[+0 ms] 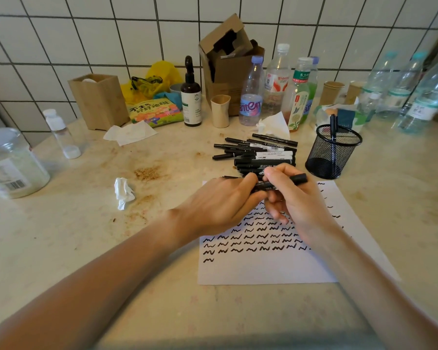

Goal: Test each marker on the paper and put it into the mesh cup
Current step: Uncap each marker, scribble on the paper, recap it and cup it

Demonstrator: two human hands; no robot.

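A black marker (296, 178) lies across both my hands above the top of the white paper (268, 269). My left hand (218, 205) grips its left end and my right hand (296, 198) pinches its barrel, with the capped right end sticking out. The paper carries rows of black squiggles. A pile of several black markers (258, 152) lies just behind my hands. The black mesh cup (331, 152) stands to the right of the pile with one marker (333, 132) upright inside it.
A crumpled tissue (123, 192) lies left of my hands, near brown stains. Bottles (276, 82), a torn cardboard box (228, 59), a paper cup (220, 111) and a wooden box (99, 99) line the tiled wall. A clear jar (10, 162) stands far left.
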